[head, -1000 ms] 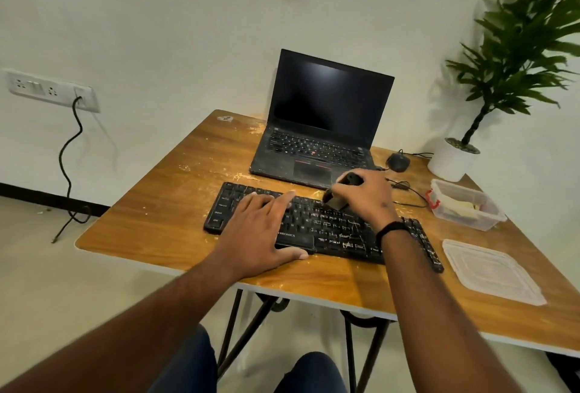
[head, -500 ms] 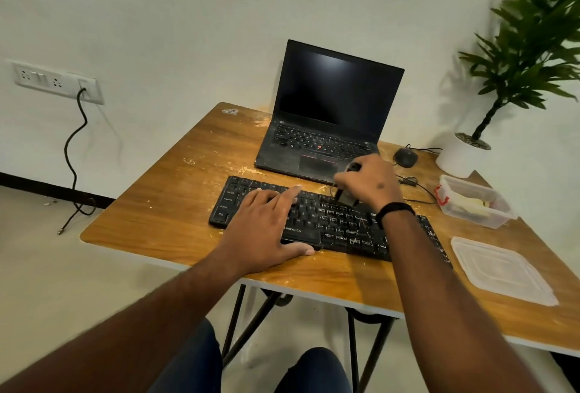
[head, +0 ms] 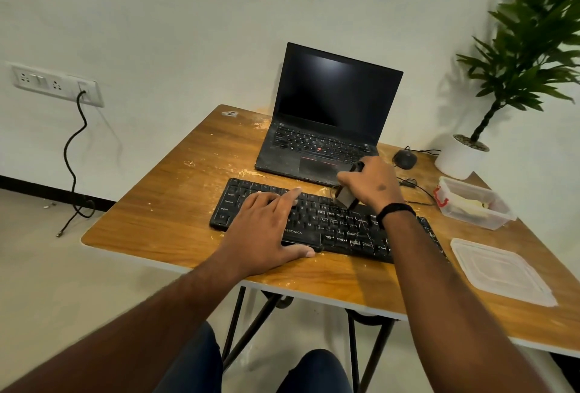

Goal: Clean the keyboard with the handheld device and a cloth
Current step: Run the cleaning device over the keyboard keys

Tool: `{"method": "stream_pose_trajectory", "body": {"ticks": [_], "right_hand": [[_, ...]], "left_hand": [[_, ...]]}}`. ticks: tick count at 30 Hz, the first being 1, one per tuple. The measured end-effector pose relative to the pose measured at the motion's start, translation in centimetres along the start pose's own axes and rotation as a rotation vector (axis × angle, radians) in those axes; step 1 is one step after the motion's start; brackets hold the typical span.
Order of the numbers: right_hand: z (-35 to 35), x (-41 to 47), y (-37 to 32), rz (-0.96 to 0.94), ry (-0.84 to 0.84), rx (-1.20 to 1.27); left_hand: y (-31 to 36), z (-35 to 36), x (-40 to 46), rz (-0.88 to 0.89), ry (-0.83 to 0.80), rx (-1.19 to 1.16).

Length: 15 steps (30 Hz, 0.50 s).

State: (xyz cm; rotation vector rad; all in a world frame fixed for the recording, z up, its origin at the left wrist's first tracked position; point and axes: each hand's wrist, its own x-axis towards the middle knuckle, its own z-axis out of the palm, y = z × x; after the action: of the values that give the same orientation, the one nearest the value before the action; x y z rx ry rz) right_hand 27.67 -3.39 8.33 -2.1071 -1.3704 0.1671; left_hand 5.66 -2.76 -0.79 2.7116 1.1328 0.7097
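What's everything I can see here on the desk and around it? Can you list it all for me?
table: one, wood-brown, centre
keyboard: one, black, near table edge
laptop: one, black, open, behind keyboard
mouse: one, black, right of laptop
plastic box: one, clear, red clip, right side
lid: one, clear, lying flat nearer than the box
potted plant: one, green in white pot, far right corner
wall socket: one, white, left wall, black cable plugged in
handheld device: one, dark, over keyboard
left hand: flat on keyboard
right hand: grip closed on the device
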Motion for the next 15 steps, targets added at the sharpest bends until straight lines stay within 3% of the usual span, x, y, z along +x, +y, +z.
{"method": "stream_pose_trajectory", "body": {"ticks": [6, 8, 15], "right_hand": [[-0.9, -0.3, 2.2, 0.104, 0.292, 0.309], [-0.9, -0.6, 2.9, 0.114, 0.357, 0.245], [0.9, -1.4, 2.7, 0.009, 0.216, -0.031]], "left_hand": [[-0.3, 0.3, 0.2, 0.004, -0.015, 0.011], [-0.4, 0.4, 0.2, 0.003, -0.016, 0.004], [-0.5, 0.5, 0.2, 0.012, 0.003, 0.010]]}}
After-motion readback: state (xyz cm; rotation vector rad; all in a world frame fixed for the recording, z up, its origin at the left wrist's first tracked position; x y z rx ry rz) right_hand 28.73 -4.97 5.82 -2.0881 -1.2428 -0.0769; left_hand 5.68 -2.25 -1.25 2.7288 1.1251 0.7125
